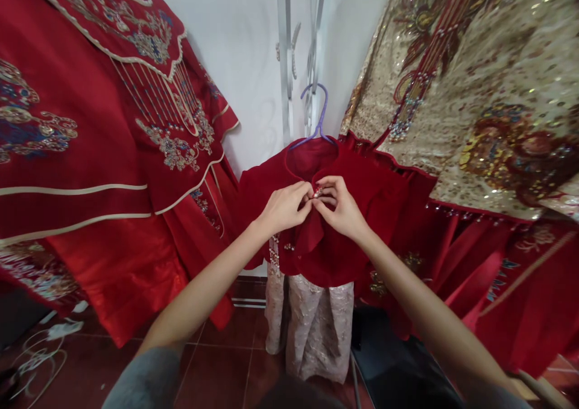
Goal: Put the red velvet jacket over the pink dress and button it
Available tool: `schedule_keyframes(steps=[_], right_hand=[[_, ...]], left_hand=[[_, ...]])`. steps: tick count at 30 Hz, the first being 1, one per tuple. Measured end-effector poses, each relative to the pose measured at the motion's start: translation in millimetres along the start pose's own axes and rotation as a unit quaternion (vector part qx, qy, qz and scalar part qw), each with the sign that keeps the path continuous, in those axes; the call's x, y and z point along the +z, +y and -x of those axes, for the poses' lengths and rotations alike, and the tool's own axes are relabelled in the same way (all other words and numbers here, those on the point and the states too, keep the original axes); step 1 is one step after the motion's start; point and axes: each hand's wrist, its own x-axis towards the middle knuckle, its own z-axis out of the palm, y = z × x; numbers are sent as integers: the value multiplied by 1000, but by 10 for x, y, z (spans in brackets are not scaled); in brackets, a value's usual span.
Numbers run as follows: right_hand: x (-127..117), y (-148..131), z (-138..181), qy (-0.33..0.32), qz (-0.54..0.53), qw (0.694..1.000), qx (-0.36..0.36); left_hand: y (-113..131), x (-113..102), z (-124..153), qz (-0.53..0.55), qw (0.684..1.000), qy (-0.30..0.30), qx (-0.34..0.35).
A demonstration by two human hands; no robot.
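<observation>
A short dark red jacket (pixel 348 246) hangs in front of me on a purple hanger (pixel 322 110). At its front opening, just below the round neckline, a small pearly beaded fastener (pixel 317 193) shows between my fingertips. My left hand (pixel 287 207) is closed in a pinch on the jacket's left front edge by the fastener. Facing it, my right hand (pixel 342 211) pinches the fastener from the other side. The fingertips nearly meet and partly hide it. Lower down, another beaded ornament (pixel 289 247) sits on the jacket front, which hangs loose there.
Red embroidered garments (pixel 136 125) hang at the left. A gold sequinned garment (pixel 488 95) hangs at the right above red skirts. Behind the hanger stands a white metal rack (pixel 284 53). Pale patterned fabric (pixel 321 330) hangs below the jacket. White cables (pixel 43 355) lie on the tiled floor.
</observation>
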Motion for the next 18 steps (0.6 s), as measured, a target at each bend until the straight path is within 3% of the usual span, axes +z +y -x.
schedule_keyframes(steps=[3,5,8,11,14,18], right_hand=[[230,64,273,103,32,994,1],[342,110,489,136,96,985,38],[317,129,738,134,130,970,156],[111,-5,832,155,131,957,207],[-27,-293,833,186,115,957,193],[153,-639,816,135,84,976,145]], left_hand=[[-28,242,118,194,972,76,-106],[-54,407,196,316,925,128,-166],[-75,581,275,459,842,177,-223],[-51,664,297,563,771,162,-251],[16,717,290,640,717,128,-245],[116,784,361,681,658,121,-298]])
